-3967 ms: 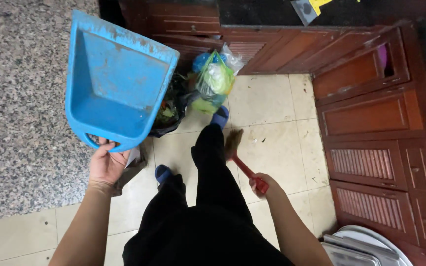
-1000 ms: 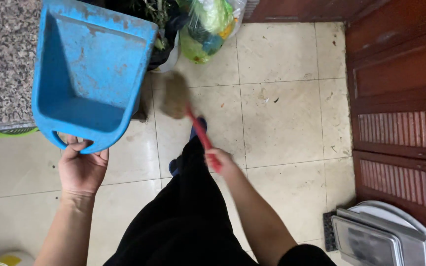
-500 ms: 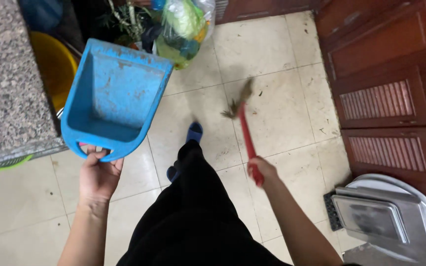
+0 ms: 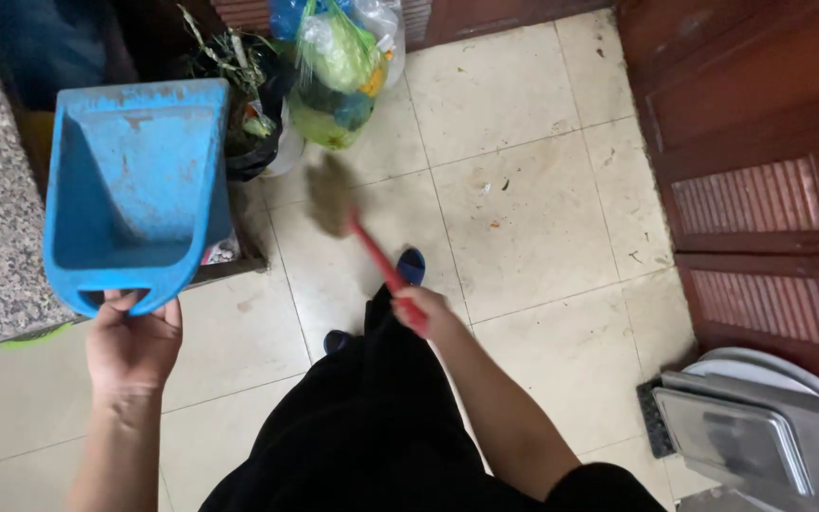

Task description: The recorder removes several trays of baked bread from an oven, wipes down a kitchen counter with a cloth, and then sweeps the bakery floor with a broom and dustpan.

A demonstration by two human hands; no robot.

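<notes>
Left hand [image 4: 133, 349]: fingers clenched on blue dustpan [image 4: 135, 190], held raised at left.
Right hand [image 4: 426, 311]: fingers grasping red-handled brush [image 4: 372, 251], handle slanting far-left to blurred bristles, right of the dustpan.

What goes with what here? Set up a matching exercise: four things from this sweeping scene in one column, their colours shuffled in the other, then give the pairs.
Things:
1. dustpan held up in the left hand
2. broom handle gripped by the right hand
3. cabinet doors on the right
4. floor tiles

Colours:
A. dark reddish brown
B. blue
C. pale cream
D. red

Pairs: 1-B, 2-D, 3-A, 4-C
</notes>
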